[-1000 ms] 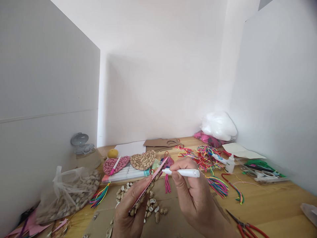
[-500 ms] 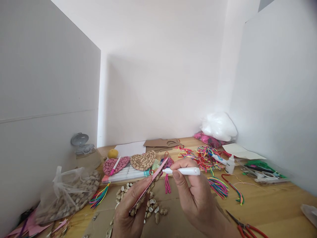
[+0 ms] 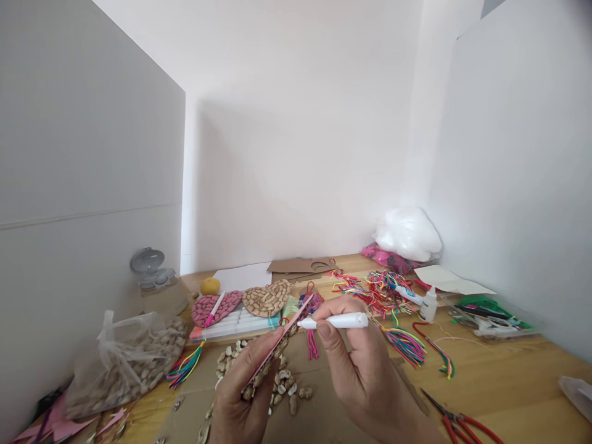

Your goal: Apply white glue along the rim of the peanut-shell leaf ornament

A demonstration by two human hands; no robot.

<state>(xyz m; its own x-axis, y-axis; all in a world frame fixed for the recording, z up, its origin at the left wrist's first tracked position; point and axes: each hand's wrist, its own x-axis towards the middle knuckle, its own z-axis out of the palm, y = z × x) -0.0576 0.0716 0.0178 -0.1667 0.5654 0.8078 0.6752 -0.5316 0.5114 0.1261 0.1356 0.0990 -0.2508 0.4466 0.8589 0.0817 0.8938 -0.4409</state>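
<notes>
left hand (image 3: 240,394) pinches the stiff, light, brittle shell-covered card (image 3: 277,345) by its edges; right hand (image 3: 365,376) grips the white marker (image 3: 333,321) just beside it.

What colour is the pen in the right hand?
White; the pen shows in the head view, in the right hand.

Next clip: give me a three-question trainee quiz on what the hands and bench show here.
1. True or false: the right hand holds a white marker.
2. What does the left hand hold? A) scissors B) a flat pink-edged shell-covered piece C) a glue bottle
3. Fill in: the red-handled pliers lie on the ____ side of the table.

Key: 1 true; 2 B; 3 right.
</notes>
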